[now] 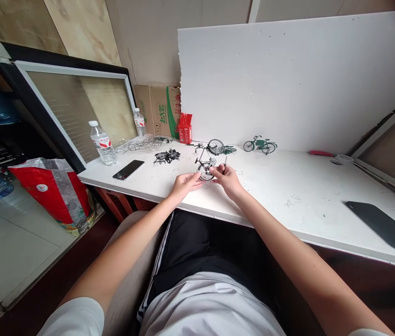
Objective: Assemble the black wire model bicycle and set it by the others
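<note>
- Left hand (185, 182): fingers pinched narrow on the near wheel of the model bicycle (205, 168), gripping from its left.
- Right hand (228, 180): closed around a thin dark tool (225, 161), tip upward, touching the same wheel from its right.
- Model bicycle: between both hands, equally near each, on the white table (288, 186); long axis apparently running away from the body.
- Green bicycle (260, 144): farther back, well apart to the right.

Tabletop count. Water bottles, two: near bottle (103, 143), far bottle (140, 123). Model bicycles, two: green bicycle (260, 144), black bicycle (205, 166). One phone (128, 169). One red carton (185, 128). One cardboard box (160, 109).
</note>
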Tool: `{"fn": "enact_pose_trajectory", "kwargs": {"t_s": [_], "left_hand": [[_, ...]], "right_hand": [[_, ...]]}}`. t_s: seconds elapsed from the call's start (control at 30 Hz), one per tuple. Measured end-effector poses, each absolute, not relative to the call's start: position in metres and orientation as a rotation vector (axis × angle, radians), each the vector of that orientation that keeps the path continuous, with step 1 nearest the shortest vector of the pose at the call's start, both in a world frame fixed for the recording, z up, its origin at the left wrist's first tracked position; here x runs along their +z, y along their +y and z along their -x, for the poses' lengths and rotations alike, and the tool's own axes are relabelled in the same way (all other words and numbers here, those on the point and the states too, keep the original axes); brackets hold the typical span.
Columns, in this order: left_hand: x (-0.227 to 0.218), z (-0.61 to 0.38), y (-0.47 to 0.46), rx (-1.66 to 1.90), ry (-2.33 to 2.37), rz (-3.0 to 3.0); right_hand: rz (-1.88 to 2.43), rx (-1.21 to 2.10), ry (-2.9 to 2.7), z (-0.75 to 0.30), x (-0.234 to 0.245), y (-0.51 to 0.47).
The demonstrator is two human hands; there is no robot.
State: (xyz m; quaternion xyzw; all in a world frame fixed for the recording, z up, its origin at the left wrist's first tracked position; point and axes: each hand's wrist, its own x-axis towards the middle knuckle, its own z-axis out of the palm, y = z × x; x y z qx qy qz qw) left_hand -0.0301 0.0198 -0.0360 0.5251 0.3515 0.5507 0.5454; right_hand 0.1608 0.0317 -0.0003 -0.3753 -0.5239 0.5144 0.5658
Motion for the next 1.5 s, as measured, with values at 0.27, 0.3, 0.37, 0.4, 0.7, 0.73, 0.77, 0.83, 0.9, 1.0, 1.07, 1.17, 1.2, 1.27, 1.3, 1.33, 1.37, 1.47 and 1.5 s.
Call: {"fn": "enact_pose_trajectory", "kwargs": {"t_s": [0.27,0.3,0.37,0.4,0.7,0.73,0.77,0.83,0.9,1.0,1.07,1.17,1.2,1.27,1.3,1.33,1.37,1.47,1.5], "left_hand": [[-0.045,0.036,0.026,1.307,0.748,-1.142],[-0.046,0.037,0.027,1.299,0.747,-1.143],[-0.046,0.039,0.028,1.286,0.743,-1.155],[-0.046,0.040,0.028,1.281,0.738,-1.159],[-0.041,0.040,0.022,1.237,0.694,-1.155],[-0.040,0.040,0.022,1.215,0.683,-1.163],[-0.039,0.040,0.021,1.192,0.667,-1.165],[-0.036,0.041,0.020,1.154,0.633,-1.152],[-0.033,0.042,0.018,1.130,0.605,-1.125],[-0.029,0.045,0.015,1.105,0.583,-1.087],[-0.028,0.046,0.013,1.097,0.570,-1.092],[-0.026,0.045,0.010,1.120,0.578,-1.134],[-0.025,0.044,0.009,1.144,0.589,-1.152],[-0.023,0.041,0.007,1.216,0.626,-1.212],[-0.021,0.039,0.006,1.261,0.651,-1.257],[-0.019,0.038,0.005,1.305,0.676,-1.310],[-0.016,0.036,0.003,1.348,0.704,-1.369],[-0.006,0.035,-0.002,1.463,0.769,-1.545],[-0.003,0.034,-0.004,1.496,0.785,-1.594]], "right_hand": [[0.947,1.192,-1.293,-0.152,-0.009,0.025],[0.961,1.192,-1.305,-0.153,-0.008,0.025],[0.993,1.170,-1.333,-0.155,-0.007,0.024],[1.004,1.151,-1.346,-0.155,-0.006,0.024],[0.973,1.109,-1.390,-0.160,0.002,0.028],[0.967,1.106,-1.388,-0.161,0.003,0.029],[0.960,1.100,-1.385,-0.161,0.004,0.030],[0.951,1.086,-1.379,-0.161,0.005,0.031],[0.948,1.091,-1.369,-0.161,0.005,0.031],[0.974,1.148,-1.315,-0.160,0.005,0.028],[1.000,1.203,-1.243,-0.161,0.004,0.026],[0.996,1.330,-1.128,-0.163,0.004,0.024],[0.974,1.391,-1.097,-0.164,0.004,0.025],[0.916,1.531,-1.035,-0.164,0.005,0.026],[0.888,1.605,-0.998,-0.164,0.005,0.026],[0.863,1.672,-0.957,-0.164,0.006,0.027],[0.843,1.731,-0.915,-0.163,0.008,0.027],[0.808,1.842,-0.832,-0.161,0.013,0.024],[0.796,1.862,-0.829,-0.161,0.014,0.023]]}}
